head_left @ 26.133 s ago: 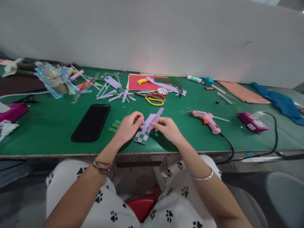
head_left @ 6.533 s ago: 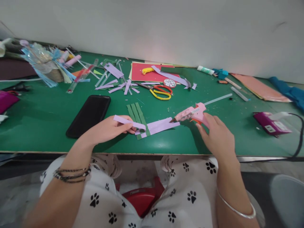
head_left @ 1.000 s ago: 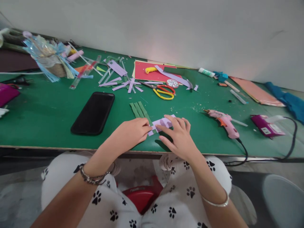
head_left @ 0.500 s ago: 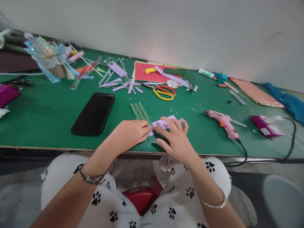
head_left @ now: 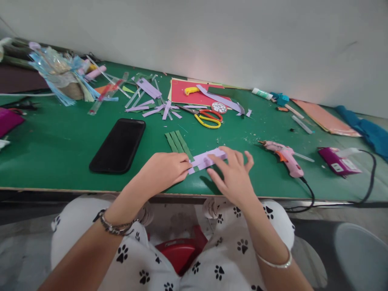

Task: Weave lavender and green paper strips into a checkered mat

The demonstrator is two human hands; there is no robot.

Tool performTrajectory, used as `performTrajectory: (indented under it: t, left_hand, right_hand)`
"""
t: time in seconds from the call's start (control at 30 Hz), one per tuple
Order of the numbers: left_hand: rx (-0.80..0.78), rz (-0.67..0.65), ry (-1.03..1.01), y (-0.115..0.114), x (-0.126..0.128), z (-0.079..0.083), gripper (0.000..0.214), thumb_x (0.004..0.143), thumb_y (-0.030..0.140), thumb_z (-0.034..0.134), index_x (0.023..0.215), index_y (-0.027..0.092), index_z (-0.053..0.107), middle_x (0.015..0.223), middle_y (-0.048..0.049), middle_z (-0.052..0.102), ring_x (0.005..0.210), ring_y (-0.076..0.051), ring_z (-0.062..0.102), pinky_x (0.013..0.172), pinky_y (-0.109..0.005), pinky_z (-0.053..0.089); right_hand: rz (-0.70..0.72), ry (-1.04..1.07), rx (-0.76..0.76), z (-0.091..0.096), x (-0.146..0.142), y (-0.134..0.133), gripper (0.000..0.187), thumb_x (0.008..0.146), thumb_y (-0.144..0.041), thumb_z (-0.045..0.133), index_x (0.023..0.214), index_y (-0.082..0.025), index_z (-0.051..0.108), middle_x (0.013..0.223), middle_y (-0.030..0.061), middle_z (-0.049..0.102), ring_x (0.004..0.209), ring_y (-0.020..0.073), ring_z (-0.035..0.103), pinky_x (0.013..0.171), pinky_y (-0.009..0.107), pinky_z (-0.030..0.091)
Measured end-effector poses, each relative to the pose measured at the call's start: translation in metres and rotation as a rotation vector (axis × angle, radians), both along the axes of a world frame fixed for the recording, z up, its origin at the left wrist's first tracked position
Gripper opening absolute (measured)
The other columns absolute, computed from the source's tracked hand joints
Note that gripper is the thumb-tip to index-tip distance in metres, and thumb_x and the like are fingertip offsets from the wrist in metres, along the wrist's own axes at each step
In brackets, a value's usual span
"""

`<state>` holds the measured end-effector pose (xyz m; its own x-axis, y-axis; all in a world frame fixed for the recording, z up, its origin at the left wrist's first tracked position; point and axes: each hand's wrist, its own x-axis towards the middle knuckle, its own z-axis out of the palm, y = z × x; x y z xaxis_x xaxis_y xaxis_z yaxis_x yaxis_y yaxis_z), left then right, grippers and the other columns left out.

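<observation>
Fingers bunched together, my left hand (head_left: 170,169) pinches the left end of a lilac paper strip (head_left: 200,161) against the table. Beneath that hand, green paper strips (head_left: 176,141) lie side by side, and a bit of green shows under the lilac paper. Over the strip's right part is my right hand (head_left: 232,171), its fingers spread, with the index fingertip resting on the paper. The left fingers hide the place where lilac and green paper meet.
A black phone (head_left: 118,145) lies to the left. Behind my hands are scissors (head_left: 208,119), paper scraps (head_left: 148,88) and a red sheet (head_left: 178,92). A pink glue gun (head_left: 285,157) and purple power socket (head_left: 339,161) sit right, with cords over the table edge (head_left: 176,194).
My right hand has slid rightward along the lilac strip, uncovering more of it. My left hand stays at the strip's left end.
</observation>
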<state>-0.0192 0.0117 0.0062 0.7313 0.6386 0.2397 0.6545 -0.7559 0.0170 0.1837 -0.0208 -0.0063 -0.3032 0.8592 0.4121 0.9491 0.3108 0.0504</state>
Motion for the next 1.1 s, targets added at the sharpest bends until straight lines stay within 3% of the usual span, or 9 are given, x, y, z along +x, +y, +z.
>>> performTrajectory:
  t: [0.13,0.67,0.9,1.1]
  left_hand:
    - [-0.003,-0.006,-0.008,0.0,0.0,0.0,0.019,0.086,0.021,0.05,0.091,0.019,0.068,0.089,-0.0016,0.069,0.074,-0.014,0.064,0.054,-0.022,0.041]
    - [-0.02,0.0,-0.016,0.0,-0.001,0.0,0.019,0.085,0.021,0.05,0.09,0.019,0.068,0.092,-0.0002,0.069,0.073,-0.012,0.064,0.051,-0.021,0.038]
    - [-0.018,-0.002,-0.03,0.0,-0.001,0.0,0.02,0.086,0.022,0.049,0.091,0.02,0.068,0.091,-0.0008,0.069,0.074,-0.013,0.064,0.053,-0.021,0.039]
    - [-0.039,0.001,-0.017,0.0,-0.001,0.0,0.018,0.085,0.022,0.051,0.09,0.019,0.069,0.092,-0.0005,0.07,0.074,-0.014,0.064,0.052,-0.022,0.038]
  right_hand:
    - [0.15,-0.017,-0.102,-0.001,-0.013,-0.005,0.035,0.09,-0.046,0.034,0.11,-0.033,0.06,0.122,0.0058,0.052,0.108,0.0234,0.044,0.099,0.051,0.017]
    - [-0.125,-0.022,-0.007,-0.001,0.018,0.005,0.032,0.089,-0.04,0.038,0.103,-0.027,0.065,0.116,0.0085,0.054,0.105,0.0266,0.046,0.095,0.054,0.023]
    - [0.182,-0.033,-0.138,0.001,-0.007,-0.006,0.034,0.091,-0.041,0.033,0.112,-0.036,0.06,0.125,0.0041,0.05,0.111,0.0241,0.043,0.099,0.05,0.021]
    - [0.04,-0.001,-0.08,-0.001,0.005,-0.001,0.036,0.091,-0.043,0.033,0.107,-0.031,0.064,0.12,0.0072,0.053,0.107,0.0257,0.045,0.096,0.052,0.024]
